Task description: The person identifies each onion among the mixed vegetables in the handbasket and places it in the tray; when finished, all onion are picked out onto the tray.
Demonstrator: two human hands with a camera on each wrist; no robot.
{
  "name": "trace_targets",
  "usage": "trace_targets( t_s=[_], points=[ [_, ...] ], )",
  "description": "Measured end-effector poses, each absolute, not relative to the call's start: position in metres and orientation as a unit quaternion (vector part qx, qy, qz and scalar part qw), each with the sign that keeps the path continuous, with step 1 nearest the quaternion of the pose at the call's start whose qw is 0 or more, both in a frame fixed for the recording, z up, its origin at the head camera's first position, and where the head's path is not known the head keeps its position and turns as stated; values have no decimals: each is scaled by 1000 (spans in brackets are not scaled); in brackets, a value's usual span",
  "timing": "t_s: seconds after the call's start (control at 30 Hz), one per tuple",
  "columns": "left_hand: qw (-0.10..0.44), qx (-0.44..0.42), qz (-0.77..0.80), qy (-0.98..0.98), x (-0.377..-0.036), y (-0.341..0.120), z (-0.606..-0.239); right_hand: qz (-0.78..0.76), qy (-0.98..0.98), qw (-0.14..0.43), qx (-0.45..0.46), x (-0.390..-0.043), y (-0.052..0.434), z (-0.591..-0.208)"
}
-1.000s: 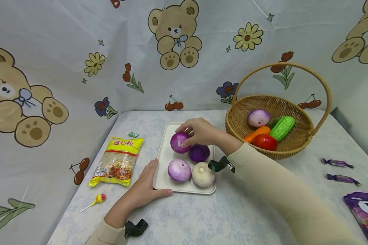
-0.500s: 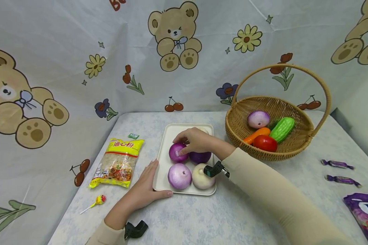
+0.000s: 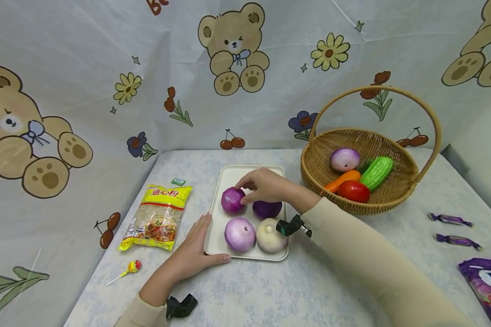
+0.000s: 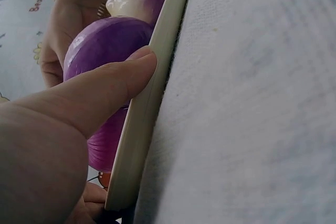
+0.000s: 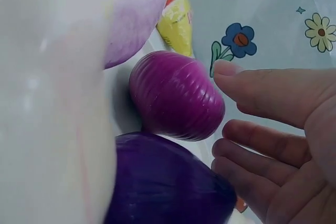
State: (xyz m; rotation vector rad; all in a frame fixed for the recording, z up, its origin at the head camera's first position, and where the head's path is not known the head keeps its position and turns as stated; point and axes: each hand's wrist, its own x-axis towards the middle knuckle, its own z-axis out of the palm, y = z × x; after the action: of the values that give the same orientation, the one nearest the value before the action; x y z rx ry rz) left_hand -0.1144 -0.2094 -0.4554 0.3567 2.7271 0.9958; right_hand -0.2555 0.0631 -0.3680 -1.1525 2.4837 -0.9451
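Observation:
My right hand (image 3: 266, 184) is over the back of a cream tray (image 3: 229, 175), beside a magenta onion (image 3: 232, 200). In the right wrist view its thumb and loosely bent fingers stand apart, with the onion (image 5: 177, 97) resting in the tray beyond the fingertips. A dark purple round vegetable (image 3: 267, 209) sits partly under the hand. Toward the tray's front are a pale purple onion (image 3: 239, 234) and a white onion (image 3: 271, 235). My left hand (image 3: 194, 250) lies spread around the tray's near-left corner, fingers along its side, thumb (image 4: 113, 85) against the rim.
A wicker basket (image 3: 311, 175) at the back right holds an onion, a carrot, a tomato and a green cucumber-like vegetable. Left of the tray lie a pasta bag (image 3: 157, 218), a lollipop (image 3: 134, 266) and a small green packet (image 3: 178, 181). Wrapped candies (image 3: 450, 219) and a purple bag (image 3: 487, 281) lie right.
My right hand lowered the magenta onion onto the back left of the tray and let go of it, then drew slightly right. The left hand stayed at the tray's corner.

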Motion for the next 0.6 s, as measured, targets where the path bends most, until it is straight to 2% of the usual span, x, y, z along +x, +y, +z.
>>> trace_targets(
  t_s=[0.6],
  points=[
    [111, 119, 341, 926, -114, -209, -455, -340, 853, 46, -393, -257, 103, -337]
  ],
)
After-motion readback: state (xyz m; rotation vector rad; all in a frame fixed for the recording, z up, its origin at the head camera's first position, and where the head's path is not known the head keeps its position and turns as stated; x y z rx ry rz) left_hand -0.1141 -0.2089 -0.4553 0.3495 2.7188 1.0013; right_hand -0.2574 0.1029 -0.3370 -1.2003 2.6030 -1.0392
